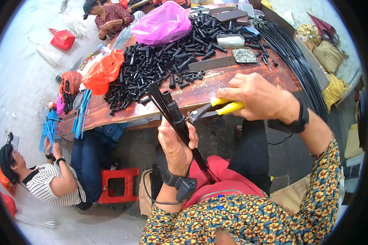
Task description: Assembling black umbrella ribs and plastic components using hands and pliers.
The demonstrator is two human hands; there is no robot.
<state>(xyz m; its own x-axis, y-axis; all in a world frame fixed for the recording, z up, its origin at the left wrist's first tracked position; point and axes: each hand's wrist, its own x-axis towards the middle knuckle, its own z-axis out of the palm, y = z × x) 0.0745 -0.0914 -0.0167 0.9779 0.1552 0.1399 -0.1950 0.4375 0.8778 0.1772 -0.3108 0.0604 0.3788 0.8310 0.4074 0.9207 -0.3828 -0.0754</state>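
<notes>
My left hand (175, 149) is closed around a bundle of thin black rods (161, 101), held slanting in front of the table edge. Black tubular fittings (173, 109) stick up beside the rods, just above my fingers. In my right hand (255, 94) is a pair of pliers with yellow handles (230, 108), gripped from above. The jaws of the pliers point left and meet the side of the bundle next to the fittings. What exactly they bite on is too small to make out. The rods' lower ends reach down to my lap.
Black plastic fittings (151, 69) lie heaped on the wooden table (282, 77), with a pink plastic bag (161, 24) on top. Long black rods (292, 55) run along the right edge. An orange bag (104, 73) lies left. A co-worker (61, 179) holds blue strips near a red stool (117, 185).
</notes>
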